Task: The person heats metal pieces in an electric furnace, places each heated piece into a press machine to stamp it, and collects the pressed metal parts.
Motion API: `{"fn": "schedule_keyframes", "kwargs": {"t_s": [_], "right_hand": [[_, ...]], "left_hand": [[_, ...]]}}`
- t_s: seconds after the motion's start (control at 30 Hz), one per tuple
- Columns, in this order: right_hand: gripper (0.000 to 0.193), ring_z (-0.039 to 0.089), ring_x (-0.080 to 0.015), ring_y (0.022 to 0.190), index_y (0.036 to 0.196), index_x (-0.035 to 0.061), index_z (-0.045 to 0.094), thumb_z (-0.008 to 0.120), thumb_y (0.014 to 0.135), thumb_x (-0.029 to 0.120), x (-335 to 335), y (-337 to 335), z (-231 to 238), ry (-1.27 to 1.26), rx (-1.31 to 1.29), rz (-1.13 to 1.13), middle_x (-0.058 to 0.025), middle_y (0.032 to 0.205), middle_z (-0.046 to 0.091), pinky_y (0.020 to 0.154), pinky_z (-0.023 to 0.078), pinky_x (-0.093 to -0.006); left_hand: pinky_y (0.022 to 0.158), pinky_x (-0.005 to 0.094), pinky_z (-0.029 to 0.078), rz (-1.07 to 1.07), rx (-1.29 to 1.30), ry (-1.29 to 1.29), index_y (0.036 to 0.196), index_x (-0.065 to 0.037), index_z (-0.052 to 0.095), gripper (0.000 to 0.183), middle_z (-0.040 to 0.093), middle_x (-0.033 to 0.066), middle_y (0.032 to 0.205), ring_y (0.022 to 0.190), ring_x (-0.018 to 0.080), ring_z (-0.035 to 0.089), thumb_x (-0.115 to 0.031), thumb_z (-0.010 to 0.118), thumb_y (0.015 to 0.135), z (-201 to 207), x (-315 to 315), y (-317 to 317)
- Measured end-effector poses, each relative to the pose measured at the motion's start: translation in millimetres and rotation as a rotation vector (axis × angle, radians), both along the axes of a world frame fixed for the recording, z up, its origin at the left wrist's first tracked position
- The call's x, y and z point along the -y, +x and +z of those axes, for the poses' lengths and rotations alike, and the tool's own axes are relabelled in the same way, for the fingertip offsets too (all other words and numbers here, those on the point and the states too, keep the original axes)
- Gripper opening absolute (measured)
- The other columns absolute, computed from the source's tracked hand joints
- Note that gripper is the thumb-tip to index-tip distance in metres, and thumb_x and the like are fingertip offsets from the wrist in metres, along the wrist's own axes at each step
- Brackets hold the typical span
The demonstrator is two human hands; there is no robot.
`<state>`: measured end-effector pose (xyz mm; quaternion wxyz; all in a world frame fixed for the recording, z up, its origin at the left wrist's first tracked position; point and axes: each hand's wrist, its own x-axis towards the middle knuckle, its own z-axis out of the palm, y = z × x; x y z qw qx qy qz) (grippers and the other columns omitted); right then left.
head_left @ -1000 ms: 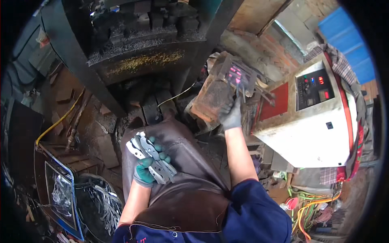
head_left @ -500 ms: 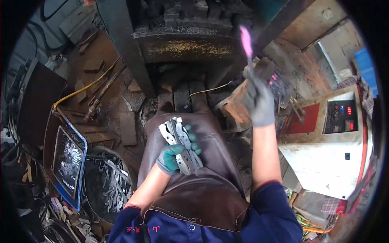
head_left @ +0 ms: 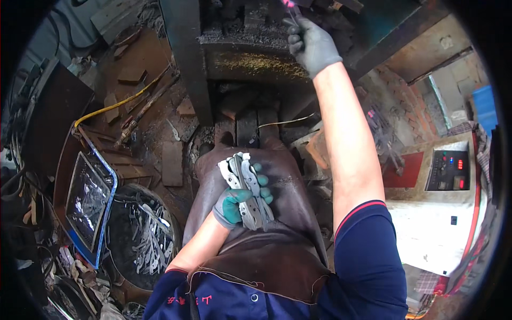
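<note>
1. Brown, dusty floor (head_left: 152, 45) spreads beyond the leather apron (head_left: 290, 202) on its left, littered with flat slabs and crossed by a yellow hose (head_left: 120, 105).
2. Directly ahead of the apron stands a dark, heavy machine frame (head_left: 205, 80), its crossbeam speckled with yellowish grains.
3. Right of the apron is a white cabinet (head_left: 416, 224) with a red panel and lit red digits; an orange-brown brick (head_left: 318, 149) sits nearer.
4. Left of the apron, a round dark tub (head_left: 122, 234) holds loose grey metal strips (head_left: 152, 240), beside a tilted, blue-edged frame (head_left: 88, 200) with a glossy pane.
5. The left hand (head_left: 237, 205), in a green-and-grey glove, rests above the apron's lap with fingers curled around a bundle of metal pieces (head_left: 242, 184), gripping it firmly.
6. These pieces are flat, curved and dull grey, with small round holes, stacked side by side at a slant.
7. The right arm stretches far ahead of the apron; its grey-gloved right hand (head_left: 314, 48) closes around a slender tool (head_left: 295, 15), seemingly tongs, though the picture's edge cuts it off beside a pink glow.
</note>
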<state>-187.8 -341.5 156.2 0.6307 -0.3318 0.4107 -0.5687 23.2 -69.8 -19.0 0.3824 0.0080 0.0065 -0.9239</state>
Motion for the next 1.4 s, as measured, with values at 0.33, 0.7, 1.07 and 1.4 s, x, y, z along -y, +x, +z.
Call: {"fn": "schedule_keyframes", "kwargs": {"t_s": [0.33,0.7,1.07,1.4], "right_hand": [[0.030,0.055,-0.0083,0.056,0.084,0.0023,0.062,0.053,0.093,0.029,-243,13,-79,0.277,-0.845,0.276,-0.0017,0.064,0.058,0.050,0.042,-0.0235],[0.061,0.061,-0.0255,0.092,0.127,-0.0015,0.046,0.070,0.077,0.023,-330,39,-87,0.219,-0.808,0.407,-0.0228,0.102,0.061,0.082,0.047,-0.0317],[0.018,0.051,-0.0095,0.052,0.096,0.0000,0.058,0.050,0.092,0.016,-347,-35,-94,0.305,-0.272,-0.220,-0.0028,0.062,0.054,0.046,0.040,-0.0218],[0.022,0.064,-0.0178,0.078,0.115,0.0009,0.050,0.046,0.094,0.009,-304,-137,-160,0.148,0.150,-0.807,-0.0105,0.092,0.063,0.064,0.056,-0.0287]], "left_hand": [[0.093,0.0469,0.048,0.065,0.035,0.042,0.133,-0.013,0.042,0.065,0.057,0.0103,0.121,0.107,0.0292,0.058,-0.003,0.068,0.074,3,-2,3],[0.106,0.0462,0.037,0.220,0.106,-0.061,0.137,-0.016,0.038,0.068,0.050,0.0042,0.132,0.122,0.0271,0.048,-0.010,0.068,0.076,-2,-4,-11],[0.102,0.0464,0.041,0.070,0.153,-0.011,0.137,-0.015,0.039,0.068,0.055,0.0070,0.128,0.115,0.0279,0.054,-0.007,0.067,0.076,3,-7,-4],[0.097,0.0454,0.044,0.056,0.148,-0.061,0.133,-0.016,0.043,0.066,0.058,0.0060,0.120,0.104,0.0257,0.058,-0.006,0.069,0.074,-2,-6,-7]]}}
